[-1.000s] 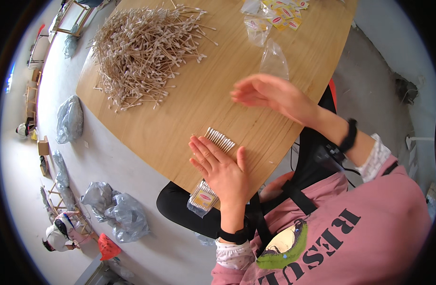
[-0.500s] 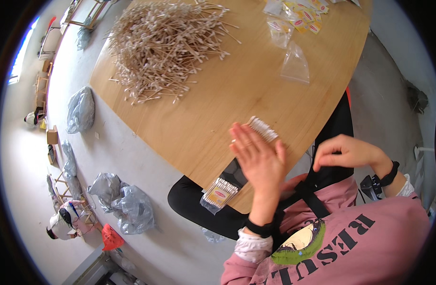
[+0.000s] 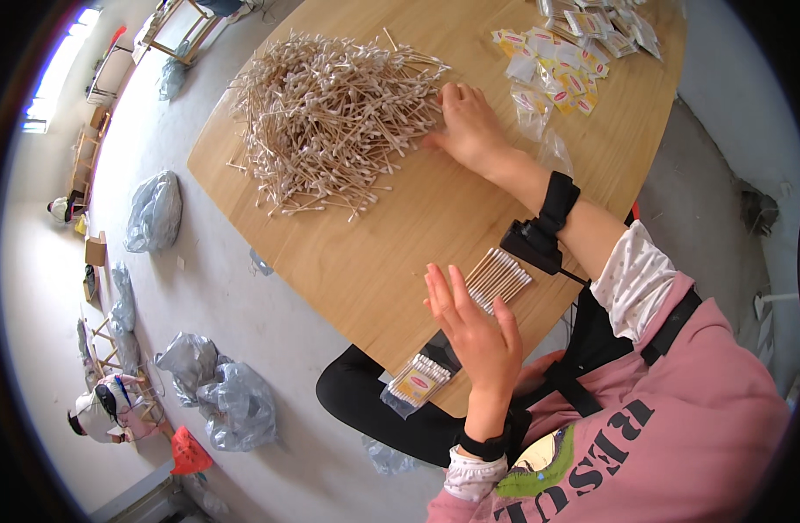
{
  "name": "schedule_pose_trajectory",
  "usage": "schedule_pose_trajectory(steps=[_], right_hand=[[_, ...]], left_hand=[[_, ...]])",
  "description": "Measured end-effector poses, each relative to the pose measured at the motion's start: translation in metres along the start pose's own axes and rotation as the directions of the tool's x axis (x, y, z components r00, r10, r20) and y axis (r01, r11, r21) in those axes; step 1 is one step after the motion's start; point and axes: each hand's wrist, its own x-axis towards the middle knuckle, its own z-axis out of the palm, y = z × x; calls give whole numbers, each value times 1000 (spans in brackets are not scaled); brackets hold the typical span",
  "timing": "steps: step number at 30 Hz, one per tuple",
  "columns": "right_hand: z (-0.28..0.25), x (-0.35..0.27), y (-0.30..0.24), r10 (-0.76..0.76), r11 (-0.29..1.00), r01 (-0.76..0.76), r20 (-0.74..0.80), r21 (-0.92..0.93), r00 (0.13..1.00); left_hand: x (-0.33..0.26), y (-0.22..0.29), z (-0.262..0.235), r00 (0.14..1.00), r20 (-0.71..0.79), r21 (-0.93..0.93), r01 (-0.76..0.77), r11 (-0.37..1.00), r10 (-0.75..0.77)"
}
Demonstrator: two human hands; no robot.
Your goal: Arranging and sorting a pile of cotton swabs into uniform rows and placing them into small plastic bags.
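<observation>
Where the right hand [image 3: 469,126] reaches: upper centre of the frame, at the right edge of the swab pile; its fingers are bent, thumb apart from the rest, and I cannot tell whether they grasp any swabs.
Left hand [image 3: 480,340]: lower centre, fingers extended and slightly spread, grasping nothing; it lies just beside the swab row, and whether it touches the row is unclear.
Swab pile [image 3: 330,122]: a large, loose, tangled heap of white-tipped cotton swabs with pale sticks, upper left of centre.
Swab row [image 3: 497,281]: swabs lined up side by side, right of centre, slanting.
Swab pack [image 3: 420,379]: a flat pack with a yellow-and-white label, lower centre, at the near edge of the surface.
Surface [image 3: 347,270]: light wood, filling the upper middle.
Yellow-and-white cards [image 3: 578,84]: scattered at upper right, near clear bags [image 3: 531,100] and small packets [image 3: 622,39].
Right wrist: wears a small black device [image 3: 532,244].
Floor: grey plastic bags [image 3: 238,405] and a red bag [image 3: 189,451], lower left.
Co-worker [image 3: 103,414]: bent forward, lower left.
</observation>
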Motion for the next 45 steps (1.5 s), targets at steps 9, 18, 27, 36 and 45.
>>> schedule_pose_trajectory(steps=[9,18,27,36,45], right_hand=[[-78,-51,27,1,929,-207,557,307,830],[-100,-92,13,-388,864,112,508,490,769],[-88,-92,17,-488,816,245,398,523,776],[-100,-88,34,-436,868,254,412,426,800],[-109,-110,9,-259,804,4,343,595,903]], left_hand=[[1,-12,-16,996,-85,-100,-11,995,2],[11,-22,-20,984,-167,-146,44,988,-68],[48,-49,-23,994,-45,164,-87,983,96],[64,-59,-30,997,-75,191,25,981,-11],[52,-38,-25,985,166,106,-63,992,45]])
